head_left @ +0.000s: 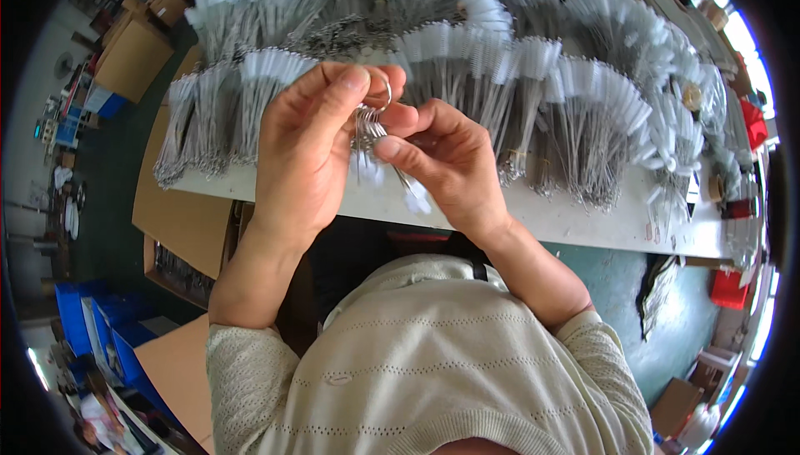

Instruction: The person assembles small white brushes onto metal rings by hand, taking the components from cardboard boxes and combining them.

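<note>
Head view: left hand (302, 142), grip pinching a metal ring (386, 95) between thumb and fingers. Right hand (458, 167), grip pinching wire brushes (418, 198) near their looped ends, just beside the ring; white heads hang below. Ring and brushes held up in front of the tabletop (533, 209). White-headed brush bundles (600, 105) stand in rows on it. Cardboard box (133, 55) at far left, on its own side of the room.
</note>
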`<state>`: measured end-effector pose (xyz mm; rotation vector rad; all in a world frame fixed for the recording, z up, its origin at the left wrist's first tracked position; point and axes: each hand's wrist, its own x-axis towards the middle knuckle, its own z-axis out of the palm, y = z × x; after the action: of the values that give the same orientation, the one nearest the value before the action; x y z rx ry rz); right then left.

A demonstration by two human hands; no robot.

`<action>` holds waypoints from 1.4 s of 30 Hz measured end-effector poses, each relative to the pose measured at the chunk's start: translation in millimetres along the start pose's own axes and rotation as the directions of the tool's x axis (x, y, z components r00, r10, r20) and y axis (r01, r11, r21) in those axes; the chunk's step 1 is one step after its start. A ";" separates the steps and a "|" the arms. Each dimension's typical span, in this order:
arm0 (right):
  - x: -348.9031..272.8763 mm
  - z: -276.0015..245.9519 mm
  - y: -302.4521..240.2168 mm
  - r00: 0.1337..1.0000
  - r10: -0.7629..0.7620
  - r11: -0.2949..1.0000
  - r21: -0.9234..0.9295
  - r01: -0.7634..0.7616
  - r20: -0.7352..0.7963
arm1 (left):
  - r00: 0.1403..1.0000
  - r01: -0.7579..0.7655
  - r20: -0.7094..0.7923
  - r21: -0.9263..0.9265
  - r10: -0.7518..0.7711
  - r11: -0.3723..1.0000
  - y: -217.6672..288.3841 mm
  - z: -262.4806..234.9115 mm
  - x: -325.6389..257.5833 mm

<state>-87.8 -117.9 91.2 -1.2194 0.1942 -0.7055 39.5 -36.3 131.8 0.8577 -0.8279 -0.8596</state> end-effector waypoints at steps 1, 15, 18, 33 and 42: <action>2.6 -2.6 4.7 0.998 0.060 0.998 -0.023 -0.060 -0.006 | 1.000 -0.018 -0.024 0.013 0.018 1.000 6.6 -4.4 0.9; -43.4 -38.8 78.9 0.825 0.564 0.766 -0.402 -0.502 0.045 | 0.806 0.045 -0.547 0.435 0.225 0.899 82.9 -154.2 -132.4; -43.5 -35.2 90.1 0.812 0.582 0.712 -0.505 -0.488 0.036 | 0.796 0.487 -0.596 0.532 -0.102 0.692 17.9 -202.8 -191.9; -44.9 -23.7 90.4 0.806 0.589 0.663 -0.543 -0.516 -0.047 | 0.985 0.166 -0.169 0.984 0.026 0.071 -276.8 -313.5 -249.5; -36.1 -33.4 87.2 0.775 0.632 0.649 -0.551 -0.525 0.006 | 0.244 0.839 -0.927 0.349 0.284 0.418 -179.4 -319.7 -290.7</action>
<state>-98.3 -108.7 -8.0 -1.6229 0.6186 0.0682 147.0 240.4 -229.8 2.3202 0.2205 0.0014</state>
